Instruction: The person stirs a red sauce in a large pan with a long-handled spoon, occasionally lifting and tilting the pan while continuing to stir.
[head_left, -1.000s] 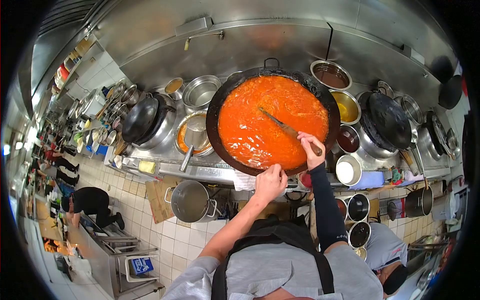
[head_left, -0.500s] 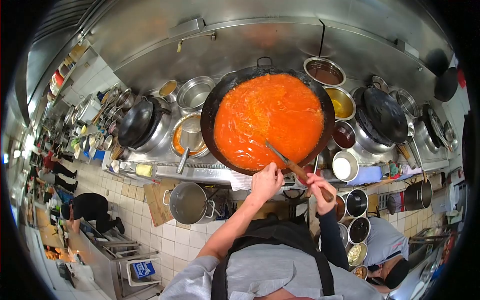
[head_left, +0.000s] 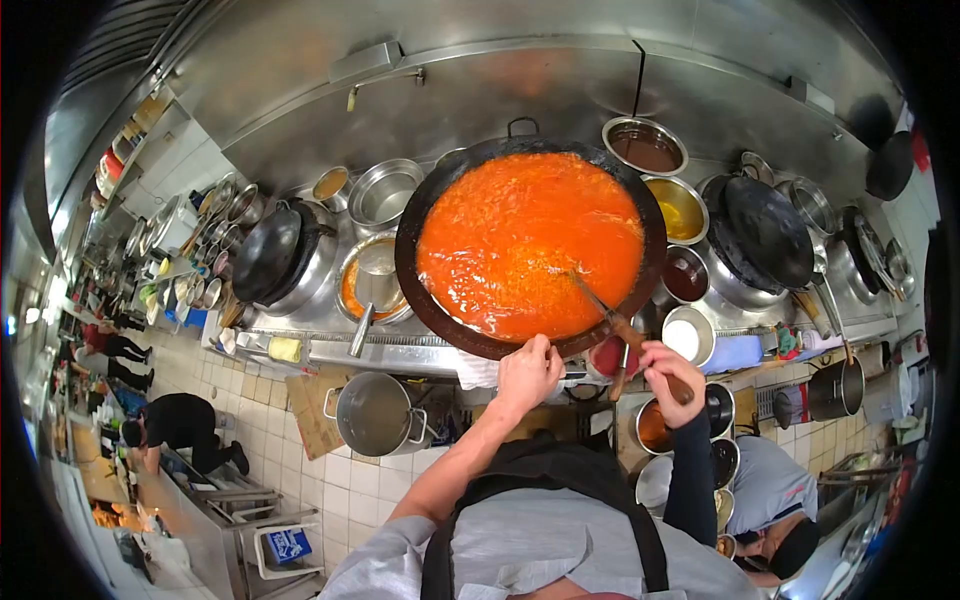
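A large black wok (head_left: 412, 275) full of orange-red sauce (head_left: 530, 230) stands in front of me, its far loop handle upright at the back. At the near rim my left hand (head_left: 530, 373) is closed on the wok's edge. A striped white cloth (head_left: 476, 369) lies just left of that hand. My right hand (head_left: 668, 372) grips the wooden handle (head_left: 628, 330) of a long metal-shafted stirring tool. Its shaft slants into the right part of the sauce, and the head is hidden below the surface.
Left of the wok, a ladle (head_left: 366, 320) rests in a sauce-stained pan. Steel bowls, including one with yellow liquid (head_left: 676, 208) and one with white contents (head_left: 686, 338), stand on the right. A big pot (head_left: 374, 415) is below left. A co-worker (head_left: 775, 490) bends at lower right.
My right hand has moved right, carrying the stirring tool with it. The lumpy swirl in the sauce has shifted toward the near side. My left hand stays at the near rim.
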